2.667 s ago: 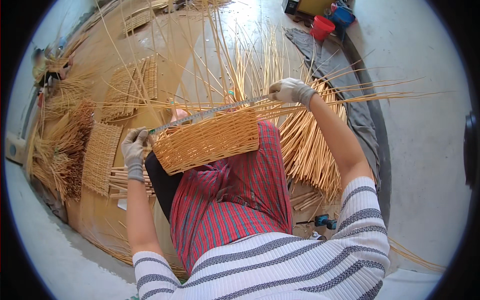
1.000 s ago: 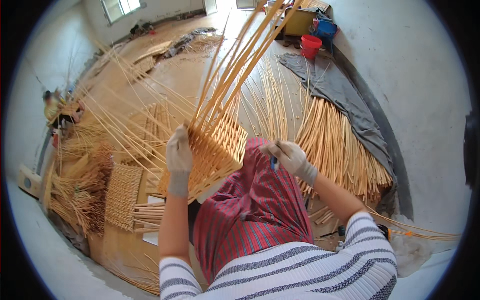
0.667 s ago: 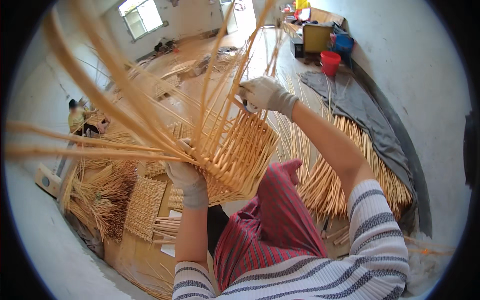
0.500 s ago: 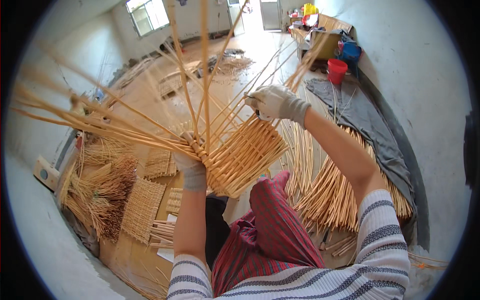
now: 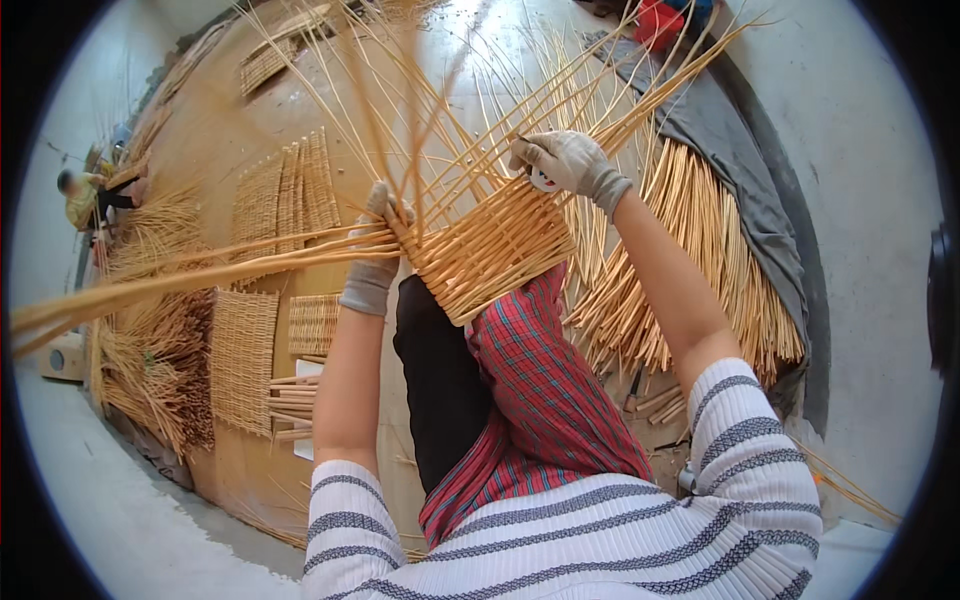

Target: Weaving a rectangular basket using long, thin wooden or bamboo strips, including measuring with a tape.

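Note:
A partly woven wicker basket (image 5: 500, 245) is held up in front of my knees, with long bare willow rods (image 5: 660, 90) fanning out from its far edge and another bundle of rods (image 5: 180, 275) running off to the left. My left hand (image 5: 375, 245), in a pale work glove, is closed round the basket's left corner where the rods bend out. At the far right corner my right hand (image 5: 572, 163), gloved too, grips the woven edge and rods. A small dark tip shows at its fingers, too small to name. The basket hides part of my legs.
Peeled rods (image 5: 690, 270) lie in a large pile on the right beside a grey cloth (image 5: 745, 160). Woven panels (image 5: 243, 360) and bundled stalks (image 5: 150, 370) are on the floor at left. A red bucket (image 5: 657, 25) stands far right. Another person (image 5: 88, 200) sits by the left wall.
My view has tipped downward. The basket has turned and come level, its woven face now tilted up toward me. Both hands keep their hold while the long rods sweep round, some blurred.

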Available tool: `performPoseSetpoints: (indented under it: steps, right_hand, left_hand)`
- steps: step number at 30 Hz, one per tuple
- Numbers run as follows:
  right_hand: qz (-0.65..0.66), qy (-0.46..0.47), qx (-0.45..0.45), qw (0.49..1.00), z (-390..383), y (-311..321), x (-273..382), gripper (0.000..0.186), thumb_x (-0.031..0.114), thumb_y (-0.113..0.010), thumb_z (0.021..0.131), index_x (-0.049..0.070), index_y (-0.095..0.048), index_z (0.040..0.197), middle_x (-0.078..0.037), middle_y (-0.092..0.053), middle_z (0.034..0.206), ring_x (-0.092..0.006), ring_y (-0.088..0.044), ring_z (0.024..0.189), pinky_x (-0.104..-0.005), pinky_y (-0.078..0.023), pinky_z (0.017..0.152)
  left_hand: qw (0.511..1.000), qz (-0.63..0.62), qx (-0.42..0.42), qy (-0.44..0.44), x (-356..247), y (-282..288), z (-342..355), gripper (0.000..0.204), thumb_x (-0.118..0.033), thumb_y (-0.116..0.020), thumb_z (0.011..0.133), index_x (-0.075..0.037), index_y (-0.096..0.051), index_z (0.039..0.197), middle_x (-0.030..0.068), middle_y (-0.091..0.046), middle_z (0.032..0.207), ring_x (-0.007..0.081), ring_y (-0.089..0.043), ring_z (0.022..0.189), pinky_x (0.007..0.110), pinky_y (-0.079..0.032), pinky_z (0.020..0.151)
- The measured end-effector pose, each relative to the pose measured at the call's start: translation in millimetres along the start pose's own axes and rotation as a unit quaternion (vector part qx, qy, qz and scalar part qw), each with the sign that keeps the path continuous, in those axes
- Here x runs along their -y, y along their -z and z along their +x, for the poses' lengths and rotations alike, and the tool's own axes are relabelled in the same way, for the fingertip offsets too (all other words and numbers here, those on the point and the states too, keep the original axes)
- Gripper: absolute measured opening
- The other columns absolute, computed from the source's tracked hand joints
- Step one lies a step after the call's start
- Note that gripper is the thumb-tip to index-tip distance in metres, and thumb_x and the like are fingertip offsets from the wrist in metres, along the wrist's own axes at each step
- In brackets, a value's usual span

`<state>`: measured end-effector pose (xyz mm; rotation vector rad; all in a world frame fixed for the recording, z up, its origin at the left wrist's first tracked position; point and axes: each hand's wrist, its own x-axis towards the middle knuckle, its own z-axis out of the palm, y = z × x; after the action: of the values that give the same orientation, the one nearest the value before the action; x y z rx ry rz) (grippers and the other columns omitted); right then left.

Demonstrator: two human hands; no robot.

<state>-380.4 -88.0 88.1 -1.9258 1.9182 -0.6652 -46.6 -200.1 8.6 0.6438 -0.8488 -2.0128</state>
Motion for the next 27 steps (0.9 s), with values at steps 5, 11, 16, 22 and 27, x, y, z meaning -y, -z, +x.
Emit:
performPoseSetpoints:
  steps: [5, 11, 16, 22, 27]
  right_hand:
    - [0.019, -0.042, -0.037, 0.998, -14.1, -1.6, 24.5, 0.061, 0.066, -0.043, 0.107, 0.021, -0.084, 0.107, -0.008, -0.081, 0.100, -0.0286, -0.077, 0.094, -0.0387, -0.059, 0.086]
    - [-0.049, 0.006, -0.056, 0.997, -24.0, -24.8, 23.0, 0.063, 0.064, -0.037, 0.111, 0.023, -0.084, 0.104, -0.004, -0.082, 0.092, -0.0249, -0.077, 0.084, -0.0376, -0.059, 0.079]
    - [-0.299, 0.101, -0.090, 0.945, -17.1, -26.1, 39.7, 0.031, 0.046, -0.060, 0.104, 0.024, -0.079, 0.095, -0.007, -0.078, 0.086, -0.0255, -0.076, 0.078, -0.0386, -0.061, 0.074]
    - [-0.216, 0.058, -0.132, 0.966, -31.8, 7.4, 88.9, 0.050, 0.049, -0.044, 0.111, 0.016, -0.076, 0.091, -0.015, -0.073, 0.075, -0.0355, -0.073, 0.072, -0.0486, -0.057, 0.073]
    - [-0.175, 0.119, -0.251, 0.945, -104.1, -1.4, 139.7, 0.046, 0.044, -0.047, 0.111, 0.012, -0.072, 0.089, -0.013, -0.072, 0.079, -0.0366, -0.070, 0.075, -0.0509, -0.053, 0.075]
  left_hand:
    - [0.990, -0.068, 0.016, -0.122, 21.4, 2.5, -8.7, 0.033, -0.046, -0.071, 0.103, -0.013, -0.071, 0.100, 0.0067, -0.074, 0.082, 0.0171, -0.072, 0.068, 0.033, -0.064, 0.061]
    - [0.978, -0.146, 0.072, -0.130, 32.1, 38.9, -17.1, 0.033, -0.045, -0.065, 0.106, -0.011, -0.069, 0.106, 0.0068, -0.072, 0.088, 0.0195, -0.072, 0.077, 0.038, -0.065, 0.070]
    - [0.985, -0.124, -0.037, -0.117, 18.4, 23.5, -16.0, 0.048, -0.051, -0.057, 0.109, -0.008, -0.071, 0.094, 0.0086, -0.072, 0.080, 0.0216, -0.070, 0.074, 0.036, -0.063, 0.070]
    - [0.971, 0.038, 0.065, -0.227, -42.6, -4.4, -25.9, 0.060, -0.057, -0.055, 0.109, -0.006, -0.070, 0.082, 0.0065, -0.060, 0.067, 0.0195, -0.063, 0.065, 0.035, -0.058, 0.059]
    - [0.956, -0.098, 0.261, -0.095, -77.8, -1.4, -82.4, 0.072, -0.058, -0.048, 0.111, 0.001, -0.069, 0.076, 0.0144, -0.063, 0.070, 0.0235, -0.064, 0.068, 0.037, -0.057, 0.064]
